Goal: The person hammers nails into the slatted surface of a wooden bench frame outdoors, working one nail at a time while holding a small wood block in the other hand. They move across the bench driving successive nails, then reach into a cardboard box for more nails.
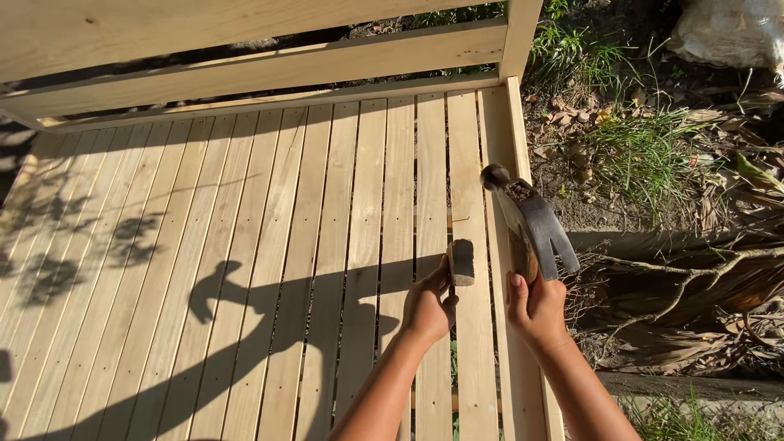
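I see my right hand clenched around the wooden handle of a claw hammer, its head raised above the right edge of the slatted wooden platform. My left hand grasps a small wooden block, pressing it between two slats near the right side (hand shadows fall across the sunlit boards). Dry leaves and grass lie right.

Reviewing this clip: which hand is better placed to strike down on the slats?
Right. The right hand grips the claw hammer by its handle, head raised above the slats near the frame edge. The left hand is occupied, pinching a small wooden block against a slat.
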Motion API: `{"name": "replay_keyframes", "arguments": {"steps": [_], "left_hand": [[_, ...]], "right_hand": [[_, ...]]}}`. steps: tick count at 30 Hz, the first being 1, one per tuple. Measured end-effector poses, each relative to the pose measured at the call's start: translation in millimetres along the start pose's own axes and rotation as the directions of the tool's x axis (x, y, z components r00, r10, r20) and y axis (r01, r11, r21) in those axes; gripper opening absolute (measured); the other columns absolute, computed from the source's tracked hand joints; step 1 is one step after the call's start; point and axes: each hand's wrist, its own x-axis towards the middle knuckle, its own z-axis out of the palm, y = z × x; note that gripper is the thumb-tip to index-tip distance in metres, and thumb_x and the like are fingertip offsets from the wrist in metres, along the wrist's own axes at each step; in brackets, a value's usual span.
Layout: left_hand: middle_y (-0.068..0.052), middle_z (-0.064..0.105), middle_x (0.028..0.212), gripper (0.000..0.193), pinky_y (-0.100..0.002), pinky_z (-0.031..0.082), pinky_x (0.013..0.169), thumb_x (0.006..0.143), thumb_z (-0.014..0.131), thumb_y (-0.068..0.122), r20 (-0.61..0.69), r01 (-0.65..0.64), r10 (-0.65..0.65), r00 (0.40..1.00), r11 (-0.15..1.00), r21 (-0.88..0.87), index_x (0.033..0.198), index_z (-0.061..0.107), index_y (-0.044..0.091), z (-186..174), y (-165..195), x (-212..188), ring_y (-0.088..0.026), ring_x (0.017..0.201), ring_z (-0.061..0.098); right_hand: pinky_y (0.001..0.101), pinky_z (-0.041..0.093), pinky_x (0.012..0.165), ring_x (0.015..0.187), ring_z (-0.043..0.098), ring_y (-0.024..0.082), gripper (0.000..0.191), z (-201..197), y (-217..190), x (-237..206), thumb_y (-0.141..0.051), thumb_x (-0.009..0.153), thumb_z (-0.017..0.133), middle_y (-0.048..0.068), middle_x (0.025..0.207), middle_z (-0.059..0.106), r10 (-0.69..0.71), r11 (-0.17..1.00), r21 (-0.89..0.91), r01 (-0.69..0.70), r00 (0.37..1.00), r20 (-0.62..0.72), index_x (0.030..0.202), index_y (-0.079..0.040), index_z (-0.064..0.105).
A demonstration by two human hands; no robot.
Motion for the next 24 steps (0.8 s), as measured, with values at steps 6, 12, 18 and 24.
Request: {"name": "replay_keyframes", "arguments": {"steps": [6,12,18,24], "left_hand": [[-0.017,0.066,0.134,0.083,-0.036,0.056,0.099,0.079,0.068,-0.008,-0.014,-0.020,0.021,1.000,0.994,0.106,0.155,0.040,0.013,0,-12,-2,-0.031,0.128,0.062],[-0.016,0.068,0.131,0.086,-0.040,0.057,0.093,0.077,0.064,-0.008,-0.017,-0.026,0.029,0.999,0.986,0.164,0.156,0.041,0.017,-9,-15,2,-0.033,0.123,0.065],[-0.015,0.073,0.129,0.079,-0.039,0.058,0.093,0.080,0.069,-0.002,-0.038,-0.084,0.092,0.995,0.981,0.175,0.154,0.049,0.015,-12,-7,2,-0.033,0.120,0.070],[-0.043,0.027,0.152,0.123,-0.043,0.059,0.081,0.054,0.092,0.011,-0.236,-0.102,0.185,0.954,0.940,0.325,0.158,0.026,0.006,-7,10,7,-0.044,0.120,0.060]], "right_hand": [[0.0545,0.052,0.073,0.083,0.067,0.051,0.045,56,-5,89,-0.046,0.104,0.054,0.029,0.084,0.068,0.495,0.819,-0.403,-0.408,0.858,0.138,0.099,-0.001,0.059],[0.0494,0.052,0.066,0.071,0.066,0.043,0.043,33,-5,59,-0.041,0.106,0.048,0.027,0.075,0.064,0.307,0.950,-0.071,-0.303,0.950,0.052,0.100,0.001,0.051],[0.0509,0.053,0.067,0.069,0.070,0.049,0.048,60,-17,56,-0.044,0.103,0.051,0.029,0.070,0.067,0.519,0.820,-0.410,-0.400,0.821,0.237,0.092,0.001,0.057],[0.0534,0.052,0.065,0.074,0.067,0.050,0.052,43,-32,56,-0.045,0.102,0.052,0.030,0.074,0.066,0.295,0.912,-0.324,-0.250,0.950,0.099,0.098,0.006,0.058]]}}
